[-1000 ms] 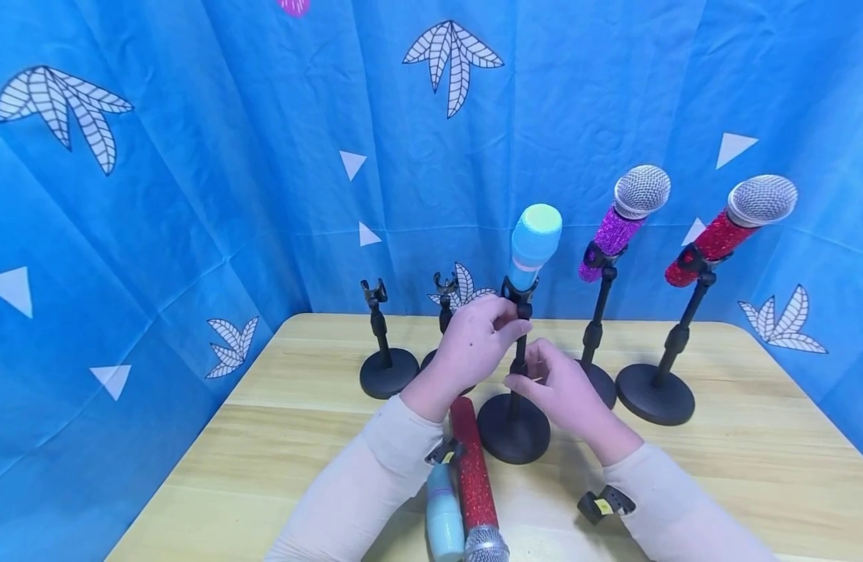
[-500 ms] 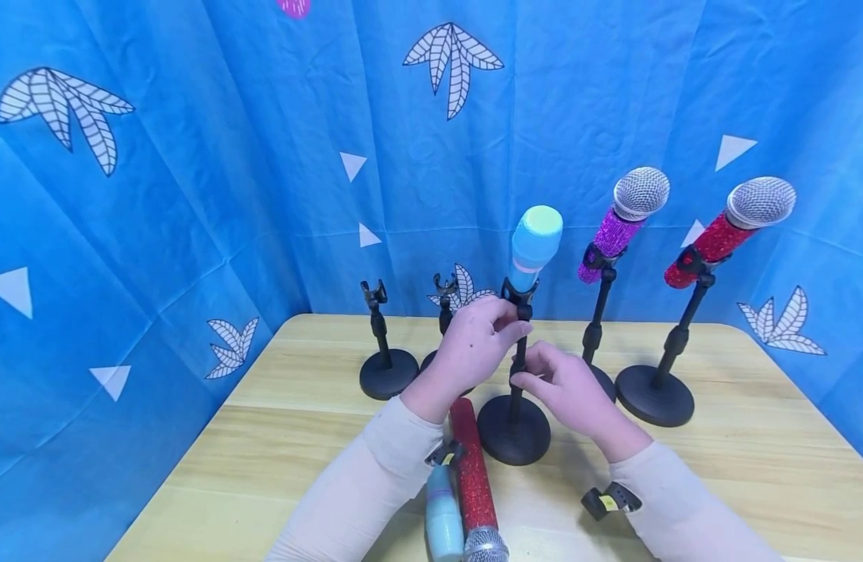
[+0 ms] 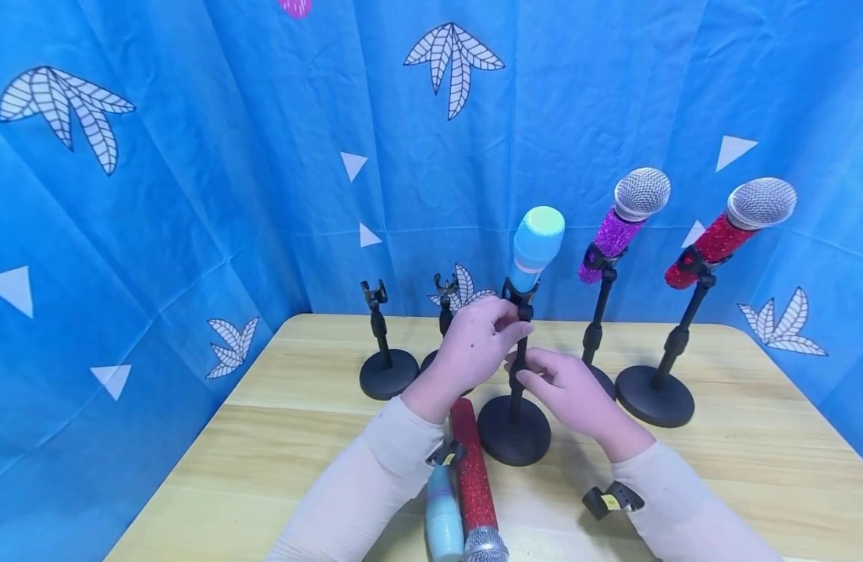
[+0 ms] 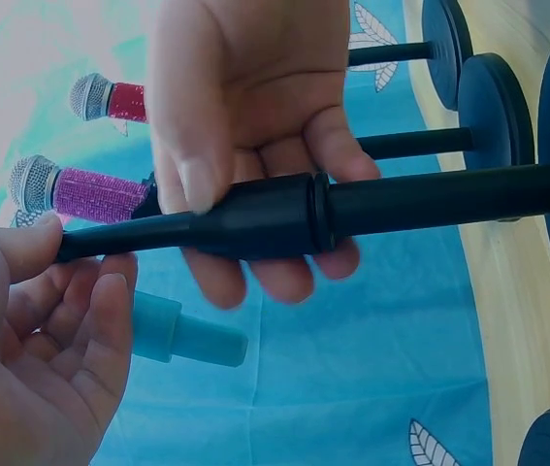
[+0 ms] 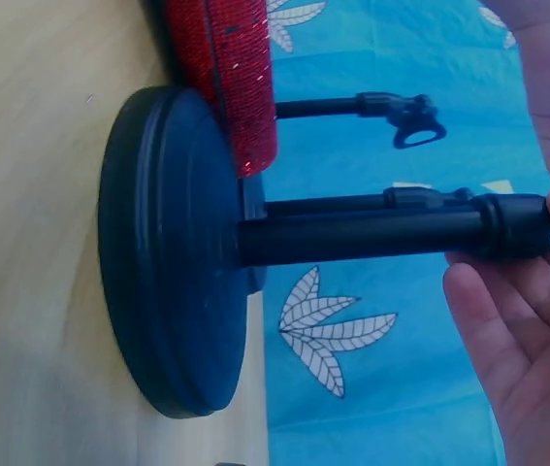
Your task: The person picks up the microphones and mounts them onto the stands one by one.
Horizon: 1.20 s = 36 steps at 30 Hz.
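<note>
A turquoise microphone [image 3: 537,243] sits tilted in the clip of a black desktop stand [image 3: 514,433]. My left hand [image 3: 474,342] pinches the thin upper pole just below that clip. Lower down, my right hand [image 3: 570,393] holds the stand's collar [image 4: 260,216], its thumb on the near side and its fingers behind. In the right wrist view the round base [image 5: 173,252] rests on the table, and the right fingers [image 5: 488,325] curl at the collar. By my left forearm lie a glittery red microphone [image 3: 476,476] and a second turquoise microphone [image 3: 443,519].
To the right, a purple microphone [image 3: 616,232] and a red microphone [image 3: 719,236] stand in their own stands. Two stands with bare clips, one at the far left [image 3: 388,373] and one partly behind my left hand [image 3: 445,290], are at the back. A blue curtain [image 3: 263,156] surrounds the wooden table [image 3: 263,437].
My right hand has shifted slightly down and to the right at the collar. The left hand keeps its pinch on the pole, and the microphones stay in place.
</note>
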### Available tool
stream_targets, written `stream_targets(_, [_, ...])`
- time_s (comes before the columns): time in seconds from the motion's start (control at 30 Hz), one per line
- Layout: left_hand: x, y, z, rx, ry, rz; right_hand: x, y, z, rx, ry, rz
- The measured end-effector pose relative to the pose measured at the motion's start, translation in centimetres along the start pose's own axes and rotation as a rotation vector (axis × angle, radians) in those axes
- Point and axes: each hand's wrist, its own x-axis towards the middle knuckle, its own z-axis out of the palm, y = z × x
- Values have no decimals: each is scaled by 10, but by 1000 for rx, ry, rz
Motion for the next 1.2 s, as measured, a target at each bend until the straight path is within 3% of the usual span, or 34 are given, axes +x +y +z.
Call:
stream_targets(0.27, [-2,-1,0,11,6,6,1,-3,7,9,70,66])
stream_targets(0.43, [-2,-1,1,-13,-5,-21,1,-1,5,1,25,13])
stream_targets(0.6, [0,-2,2,19,16,17,1,-1,2,-50,44,-12])
stream_targets(0.8, [-1,-2,0,29,24,52,4,-2,6,-40,82,87])
stream_targets(0.93, [-1,-3,0,26,27,50,4,-2,8,-8,64,139])
stream_targets(1.07, [-2,-3,1,1,23,28,2,-2,2,19,31,74])
stream_targets(1.2, [-1,-3,1,1,21,22,0,-5,-4,-26,25,-8])
